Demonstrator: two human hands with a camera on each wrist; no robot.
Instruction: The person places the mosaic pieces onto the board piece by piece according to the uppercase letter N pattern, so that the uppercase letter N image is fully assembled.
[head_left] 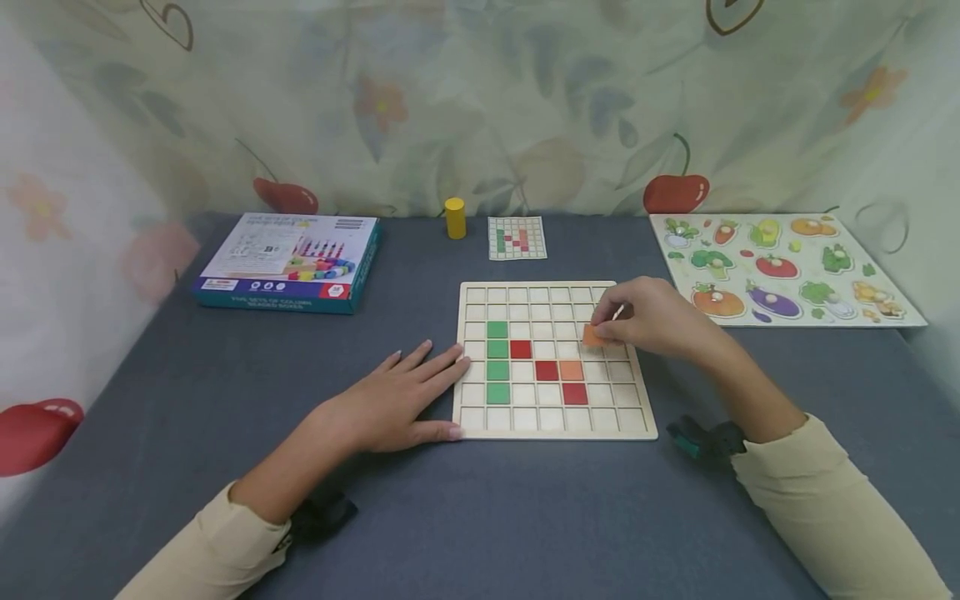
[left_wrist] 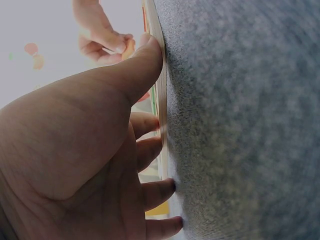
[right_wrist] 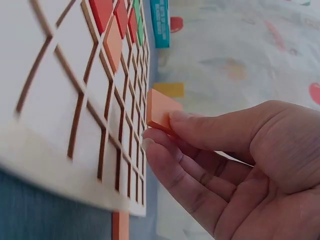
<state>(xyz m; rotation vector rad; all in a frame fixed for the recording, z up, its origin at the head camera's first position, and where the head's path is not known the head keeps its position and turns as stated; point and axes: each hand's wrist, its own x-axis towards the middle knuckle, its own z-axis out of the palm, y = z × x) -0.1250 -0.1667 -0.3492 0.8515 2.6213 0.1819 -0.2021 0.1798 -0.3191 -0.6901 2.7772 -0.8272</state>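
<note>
A wooden grid board (head_left: 555, 423) lies on the table, bearing several green tiles (head_left: 498, 370) in one column, three red tiles (head_left: 521, 349) stepping down to the right, and one orange tile (head_left: 571, 370). Over the board's right part, my right hand (head_left: 660, 318) pinches another orange tile (right_wrist: 162, 110) between thumb and fingers. That tile is held tilted, close over the grid. My left hand (head_left: 393, 398) rests spread at the board's left edge, thumb and fingertips touching the rim (left_wrist: 161, 95). Its fingers are extended and hold nothing.
Behind the board lie a small printed pattern card (head_left: 517, 239) and an upright yellow cylinder (head_left: 455, 218). A teal-sided box (head_left: 288, 262) sits at the back left. At the back right is a vegetable puzzle board (head_left: 787, 271), partly overlapped by my right hand.
</note>
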